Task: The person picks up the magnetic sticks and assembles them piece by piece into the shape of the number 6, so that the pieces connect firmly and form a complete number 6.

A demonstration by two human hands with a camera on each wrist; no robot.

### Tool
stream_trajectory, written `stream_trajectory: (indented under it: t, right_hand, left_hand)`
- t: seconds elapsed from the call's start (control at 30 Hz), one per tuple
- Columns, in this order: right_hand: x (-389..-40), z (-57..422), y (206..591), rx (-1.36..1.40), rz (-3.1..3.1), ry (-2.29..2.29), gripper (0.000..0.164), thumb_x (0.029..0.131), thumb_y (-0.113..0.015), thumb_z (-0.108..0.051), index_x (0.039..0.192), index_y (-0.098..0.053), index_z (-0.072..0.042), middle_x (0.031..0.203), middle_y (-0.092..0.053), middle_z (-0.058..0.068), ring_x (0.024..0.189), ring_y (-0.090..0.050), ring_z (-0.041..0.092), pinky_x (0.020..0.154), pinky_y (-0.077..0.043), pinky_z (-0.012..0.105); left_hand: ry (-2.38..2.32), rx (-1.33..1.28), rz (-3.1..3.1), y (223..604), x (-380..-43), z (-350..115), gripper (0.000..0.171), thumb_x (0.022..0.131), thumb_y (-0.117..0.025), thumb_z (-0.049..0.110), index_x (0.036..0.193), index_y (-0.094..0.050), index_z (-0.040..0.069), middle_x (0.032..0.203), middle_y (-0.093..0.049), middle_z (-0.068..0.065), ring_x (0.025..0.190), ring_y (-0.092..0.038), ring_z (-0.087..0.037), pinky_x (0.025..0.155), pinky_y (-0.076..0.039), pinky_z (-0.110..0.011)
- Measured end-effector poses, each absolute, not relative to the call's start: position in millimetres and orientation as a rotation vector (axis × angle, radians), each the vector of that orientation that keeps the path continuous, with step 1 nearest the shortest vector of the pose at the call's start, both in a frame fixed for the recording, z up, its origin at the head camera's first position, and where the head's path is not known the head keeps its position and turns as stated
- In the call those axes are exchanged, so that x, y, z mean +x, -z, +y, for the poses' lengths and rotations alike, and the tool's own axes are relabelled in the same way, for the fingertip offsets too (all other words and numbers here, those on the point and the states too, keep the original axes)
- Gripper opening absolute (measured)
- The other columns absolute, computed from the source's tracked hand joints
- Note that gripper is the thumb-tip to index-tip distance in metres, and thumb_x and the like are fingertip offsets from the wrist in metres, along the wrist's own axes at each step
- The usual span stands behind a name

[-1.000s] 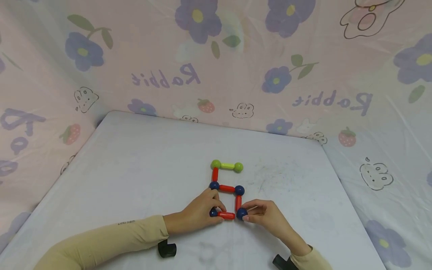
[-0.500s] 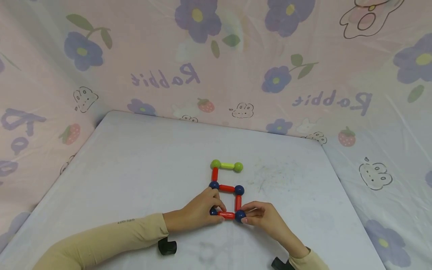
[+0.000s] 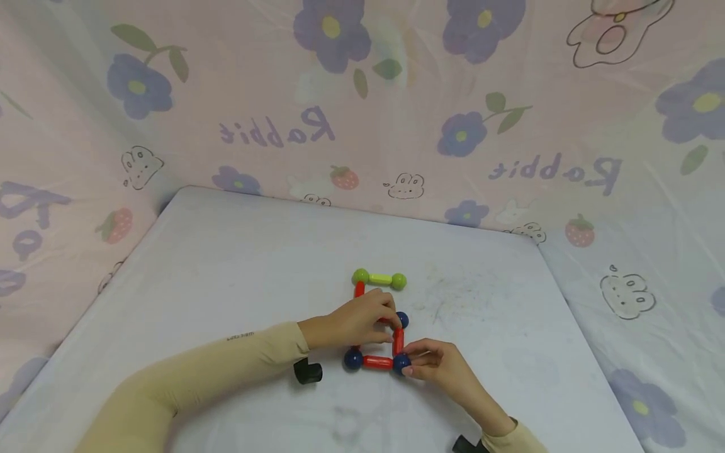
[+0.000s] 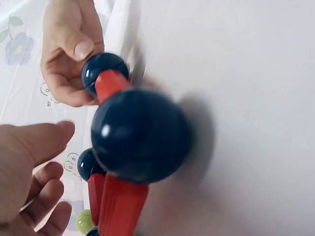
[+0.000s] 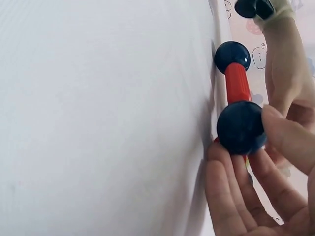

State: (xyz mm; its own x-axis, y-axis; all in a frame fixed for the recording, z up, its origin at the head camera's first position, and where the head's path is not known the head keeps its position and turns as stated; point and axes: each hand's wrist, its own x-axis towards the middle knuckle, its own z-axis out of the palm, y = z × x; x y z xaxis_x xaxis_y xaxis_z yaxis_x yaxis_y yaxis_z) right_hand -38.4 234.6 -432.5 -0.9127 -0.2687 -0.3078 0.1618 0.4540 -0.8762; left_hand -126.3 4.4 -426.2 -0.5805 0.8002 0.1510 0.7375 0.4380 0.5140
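Note:
Magnetic balls and rods form a bent figure on the table. My right hand (image 3: 438,362) pinches the near-right blue ball (image 5: 239,127) between thumb and fingers. A red rod (image 3: 377,362) runs from it to another blue ball (image 3: 354,358) at the near left. My left hand (image 3: 362,319) hangs over the middle of the figure, its loosely bent fingers beside the right-hand red rod (image 3: 398,341), with nothing held. It covers most of the middle rod and the blue ball at its left end. A blue ball (image 3: 403,319) shows just past its fingertips.
At the far end of the figure, a yellow-green rod (image 3: 380,279) joins two green balls, the left one (image 3: 360,276) meeting a red rod. Black wrist devices sit under both sleeves. A printed curtain (image 3: 385,126) stands behind the white table (image 3: 255,264).
My right hand has brought its blue ball against the bottom red rod's end. My left hand has let go of the near-left part and moved up and right over the middle.

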Motion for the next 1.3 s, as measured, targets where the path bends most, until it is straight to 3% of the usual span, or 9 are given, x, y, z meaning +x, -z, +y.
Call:
stream_trajectory:
  t: [0.17,0.47,0.73,1.3]
  right_hand:
    - [-37,233,434,-0.077,2.299,1.494,0.043,0.080,-0.082,-0.020,0.112,-0.067,0.003,0.103,-0.074,0.020,0.086,-0.072,0.010,0.072,-0.057,0.020]
    - [-35,231,433,-0.037,2.295,1.513,0.042,0.079,-0.083,-0.020,0.110,-0.067,0.003,0.097,-0.076,0.018,0.083,-0.072,0.009,0.071,-0.056,0.021]
    - [-35,231,434,-0.053,2.309,1.513,0.041,0.078,-0.083,-0.018,0.108,-0.067,0.005,0.096,-0.075,0.019,0.082,-0.072,0.008,0.071,-0.056,0.020]
    - [-38,231,436,-0.011,2.294,1.510,0.041,0.077,-0.085,-0.018,0.105,-0.066,0.005,0.094,-0.076,0.016,0.082,-0.073,0.011,0.071,-0.057,0.019]
  left_hand:
    - [-0.738,1.571,2.447,424,-145,18,0.033,0.081,-0.082,0.033,0.111,-0.075,0.020,0.112,-0.061,0.003,0.105,-0.050,-0.011,0.091,-0.043,-0.018]
    - [-0.562,1.670,2.276,429,-167,32,0.028,0.084,-0.080,0.025,0.111,-0.076,0.021,0.124,-0.064,0.004,0.120,-0.053,-0.011,0.106,-0.041,-0.019]
    - [-0.484,1.709,2.232,430,-170,39,0.024,0.086,-0.078,0.019,0.109,-0.077,0.024,0.123,-0.064,0.007,0.115,-0.052,-0.009,0.100,-0.040,-0.014]
    - [-0.516,1.661,2.208,432,-176,39,0.025,0.086,-0.077,0.019,0.110,-0.076,0.026,0.124,-0.064,0.007,0.116,-0.052,-0.008,0.101,-0.040,-0.015]
